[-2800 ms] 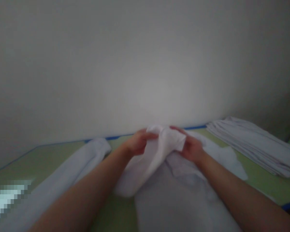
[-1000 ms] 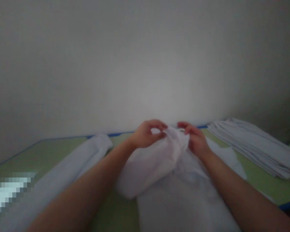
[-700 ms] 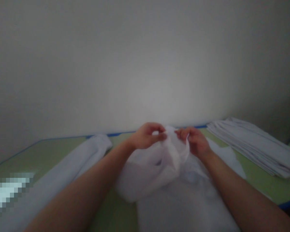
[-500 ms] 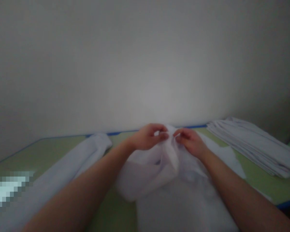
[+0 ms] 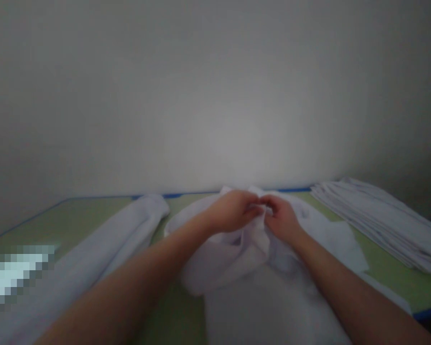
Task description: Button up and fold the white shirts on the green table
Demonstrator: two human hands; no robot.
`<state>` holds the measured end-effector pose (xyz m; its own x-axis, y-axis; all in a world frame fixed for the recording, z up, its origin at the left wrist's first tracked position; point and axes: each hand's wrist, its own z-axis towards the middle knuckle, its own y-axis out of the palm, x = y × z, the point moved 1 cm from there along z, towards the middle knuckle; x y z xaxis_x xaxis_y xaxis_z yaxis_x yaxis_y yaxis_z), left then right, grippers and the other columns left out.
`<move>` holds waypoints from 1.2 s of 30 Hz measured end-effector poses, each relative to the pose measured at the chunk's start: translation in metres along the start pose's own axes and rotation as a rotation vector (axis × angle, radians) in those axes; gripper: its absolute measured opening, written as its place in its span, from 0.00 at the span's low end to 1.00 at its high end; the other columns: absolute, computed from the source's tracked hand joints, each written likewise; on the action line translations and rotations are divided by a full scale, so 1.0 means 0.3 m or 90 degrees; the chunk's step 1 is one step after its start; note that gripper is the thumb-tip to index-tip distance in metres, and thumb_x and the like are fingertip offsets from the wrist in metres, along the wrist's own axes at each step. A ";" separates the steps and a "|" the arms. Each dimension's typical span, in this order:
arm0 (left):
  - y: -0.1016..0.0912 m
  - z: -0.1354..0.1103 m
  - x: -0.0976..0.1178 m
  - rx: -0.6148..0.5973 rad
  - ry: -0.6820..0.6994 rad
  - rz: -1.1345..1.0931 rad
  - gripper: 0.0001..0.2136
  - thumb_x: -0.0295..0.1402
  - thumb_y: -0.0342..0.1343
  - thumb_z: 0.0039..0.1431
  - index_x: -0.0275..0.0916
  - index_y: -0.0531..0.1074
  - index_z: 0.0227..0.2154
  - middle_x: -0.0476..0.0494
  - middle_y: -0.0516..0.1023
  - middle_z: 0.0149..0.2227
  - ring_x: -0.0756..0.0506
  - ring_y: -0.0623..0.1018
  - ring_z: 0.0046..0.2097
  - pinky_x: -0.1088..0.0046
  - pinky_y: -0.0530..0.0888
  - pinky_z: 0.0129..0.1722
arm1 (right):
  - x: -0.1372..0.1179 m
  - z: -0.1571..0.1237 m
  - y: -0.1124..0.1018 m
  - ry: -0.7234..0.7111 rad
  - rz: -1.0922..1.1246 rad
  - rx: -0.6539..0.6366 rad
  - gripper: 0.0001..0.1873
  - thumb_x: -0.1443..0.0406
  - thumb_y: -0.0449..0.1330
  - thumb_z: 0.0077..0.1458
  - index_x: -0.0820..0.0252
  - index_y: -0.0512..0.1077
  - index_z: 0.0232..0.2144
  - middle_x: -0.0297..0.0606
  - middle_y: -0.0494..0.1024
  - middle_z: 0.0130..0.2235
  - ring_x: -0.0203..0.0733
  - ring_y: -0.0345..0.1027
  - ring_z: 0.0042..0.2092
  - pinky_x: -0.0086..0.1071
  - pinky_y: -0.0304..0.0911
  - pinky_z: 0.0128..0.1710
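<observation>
A white cloth garment [image 5: 237,268] lies bunched across the middle of the table, its lower part spread flat toward me. My left hand [image 5: 233,211] pinches a raised edge of it from the left. Right beside it, my right hand [image 5: 280,214] grips the same edge between thumb and fingers, and the fingertips of both hands nearly meet. The image is dim and blurred, so what kind of garment it is and any small detail between the fingertips cannot be made out.
A long folded white cloth [image 5: 104,254] lies along the left. On the right rests a stack of folded white cloths [image 5: 384,223]. The green table [image 5: 79,218] has a blue edge and stands against a pale wall [image 5: 215,96]. A pixelated bright patch [image 5: 10,275] shows at far left.
My hands have come closer together, the left one moving right. More white cloth now shows behind my left wrist, and the view has shifted slightly.
</observation>
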<state>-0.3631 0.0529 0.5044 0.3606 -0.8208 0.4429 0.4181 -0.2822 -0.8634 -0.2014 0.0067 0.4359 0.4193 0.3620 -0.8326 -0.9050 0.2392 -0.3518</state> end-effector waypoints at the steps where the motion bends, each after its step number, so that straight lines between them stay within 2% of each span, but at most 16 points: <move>1: 0.002 0.000 -0.004 0.002 -0.010 -0.005 0.12 0.39 0.49 0.58 0.37 0.74 0.31 0.45 0.75 0.27 0.49 0.71 0.29 0.75 0.62 0.29 | 0.001 0.000 0.003 0.004 0.032 -0.002 0.14 0.71 0.60 0.40 0.56 0.72 0.34 0.37 0.77 0.36 0.43 0.69 0.39 0.37 0.64 0.43; 6: -0.016 -0.002 -0.034 -0.013 -0.023 -0.066 0.12 0.39 0.50 0.57 0.38 0.76 0.33 0.46 0.76 0.28 0.50 0.71 0.29 0.76 0.63 0.29 | 0.012 0.007 0.005 0.035 0.138 0.007 0.12 0.70 0.60 0.42 0.57 0.70 0.34 0.37 0.76 0.36 0.41 0.70 0.39 0.35 0.65 0.42; 11: -0.043 -0.006 -0.050 -0.055 0.026 -0.095 0.11 0.35 0.51 0.56 0.39 0.76 0.36 0.46 0.78 0.32 0.49 0.72 0.32 0.76 0.65 0.34 | 0.005 0.008 -0.001 0.027 0.050 0.043 0.09 0.66 0.62 0.44 0.58 0.70 0.32 0.37 0.76 0.34 0.40 0.70 0.37 0.34 0.65 0.40; 17: -0.020 -0.002 -0.045 -0.049 -0.030 -0.033 0.11 0.35 0.51 0.55 0.38 0.77 0.33 0.44 0.77 0.30 0.48 0.72 0.31 0.74 0.65 0.32 | -0.016 -0.003 -0.002 -0.010 -0.038 0.003 0.10 0.69 0.61 0.43 0.57 0.73 0.33 0.37 0.77 0.35 0.41 0.69 0.37 0.34 0.65 0.40; 23: -0.002 0.001 -0.043 -0.013 -0.041 -0.006 0.11 0.34 0.49 0.55 0.36 0.75 0.35 0.41 0.76 0.32 0.46 0.72 0.33 0.73 0.65 0.32 | -0.013 -0.002 -0.003 -0.015 0.002 0.004 0.10 0.68 0.60 0.45 0.58 0.72 0.34 0.38 0.76 0.36 0.40 0.70 0.39 0.34 0.65 0.42; 28: -0.012 -0.002 -0.037 -0.018 -0.043 0.004 0.11 0.34 0.49 0.55 0.36 0.75 0.33 0.42 0.76 0.32 0.48 0.72 0.33 0.74 0.65 0.31 | -0.016 -0.004 0.002 -0.023 0.053 -0.015 0.17 0.70 0.59 0.43 0.58 0.70 0.39 0.38 0.76 0.39 0.39 0.70 0.41 0.35 0.65 0.45; 36: -0.012 0.007 -0.035 0.022 -0.082 -0.025 0.11 0.35 0.50 0.54 0.37 0.75 0.32 0.45 0.75 0.30 0.49 0.71 0.31 0.75 0.65 0.29 | -0.013 -0.007 -0.001 -0.043 0.005 0.070 0.13 0.70 0.58 0.44 0.58 0.68 0.36 0.37 0.74 0.36 0.39 0.69 0.39 0.34 0.66 0.40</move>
<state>-0.3666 0.0636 0.5034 0.4464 -0.7386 0.5052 0.4611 -0.2941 -0.8372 -0.2028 0.0034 0.4384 0.4190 0.4238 -0.8030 -0.8966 0.3324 -0.2924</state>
